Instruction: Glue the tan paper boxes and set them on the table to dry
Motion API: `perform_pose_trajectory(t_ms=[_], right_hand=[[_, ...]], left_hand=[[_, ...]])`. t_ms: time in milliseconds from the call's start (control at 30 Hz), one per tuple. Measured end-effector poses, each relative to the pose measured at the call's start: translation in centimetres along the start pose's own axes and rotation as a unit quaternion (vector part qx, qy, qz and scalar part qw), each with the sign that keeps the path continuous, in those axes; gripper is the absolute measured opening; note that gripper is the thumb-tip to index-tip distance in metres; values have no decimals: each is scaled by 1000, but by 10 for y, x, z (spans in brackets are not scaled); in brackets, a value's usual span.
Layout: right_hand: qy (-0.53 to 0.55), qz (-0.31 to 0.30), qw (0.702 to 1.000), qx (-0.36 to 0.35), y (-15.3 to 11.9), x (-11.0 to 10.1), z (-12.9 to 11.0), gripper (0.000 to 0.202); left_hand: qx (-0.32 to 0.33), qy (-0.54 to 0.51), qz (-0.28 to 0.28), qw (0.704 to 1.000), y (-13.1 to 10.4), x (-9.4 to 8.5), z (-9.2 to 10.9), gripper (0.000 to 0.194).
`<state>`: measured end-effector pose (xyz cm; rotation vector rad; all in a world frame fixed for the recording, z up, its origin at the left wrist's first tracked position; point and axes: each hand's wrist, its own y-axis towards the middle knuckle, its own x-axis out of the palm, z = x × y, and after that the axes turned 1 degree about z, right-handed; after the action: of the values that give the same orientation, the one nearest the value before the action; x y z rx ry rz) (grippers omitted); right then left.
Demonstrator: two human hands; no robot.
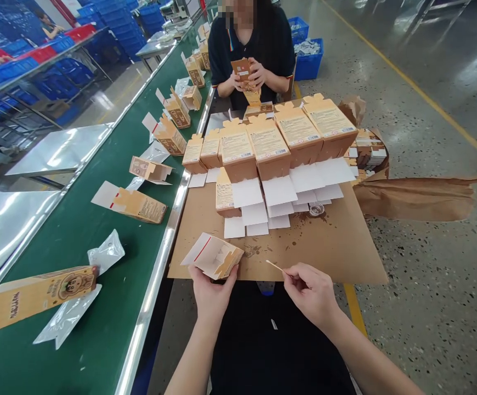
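Observation:
My left hand (pixel 214 291) is closed around the lower end of a small cardboard box (pixel 217 255). The box lies tilted at the near edge of the brown board, with its white flap and red strip toward the left. In my right hand (pixel 310 288) a thin cotton swab (pixel 274 265) is pinched between thumb and fingers. Its pale tip points left toward the box, apart from it. Beyond them stand stacked cardboard boxes (pixel 269 145) with white flaps hanging toward me. A small clear dish (pixel 316 209) sits by the flaps, with dark wet spots around it.
A green conveyor belt (pixel 111 247) runs along the left, carrying several open boxes and clear plastic bags (pixel 107 251). Across the brown board (pixel 324 258) a co-worker (pixel 250 49) holds another box. Brown paper (pixel 419 197) sticks out at the right over the floor.

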<state>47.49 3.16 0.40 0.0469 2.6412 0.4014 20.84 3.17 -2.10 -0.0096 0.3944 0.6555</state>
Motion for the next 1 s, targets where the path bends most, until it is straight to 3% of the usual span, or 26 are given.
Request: perform_pose_trajectory(t_ms=[200,300,367,500,600,667,767,867,933,1000], right_hand=[[24,-11,999,31,3,3,-4,42],[34,-6,999,20,6,4,0,45],[37,12,999,13,6,2,5,45],[35,28,999,23,4,-8,14,39],[44,24,998,26,9,-12,13,38],[46,31,998,24,14,-14,11,42],[31,49,998,27,17,-21,11,46],[-4,82,996,39,16,-36,18,45],[-39,112,992,46,19,-50,26,45],[-84,137,986,51,28,-67,35,48]], left_hand=[[-4,38,-15,999,4,1,-3,79],[-10,42,24,999,24,-13,-6,87],[-13,31,84,996,45,-38,-7,92],[-25,16,187,982,88,-112,-9,102],[-87,70,188,976,106,-158,-15,115],[-119,97,170,973,108,-173,-20,117],[-60,92,218,970,95,-171,-28,123],[73,92,292,949,77,-148,-30,108],[128,64,257,956,74,-120,-24,81],[123,16,161,979,85,-82,-10,59]])
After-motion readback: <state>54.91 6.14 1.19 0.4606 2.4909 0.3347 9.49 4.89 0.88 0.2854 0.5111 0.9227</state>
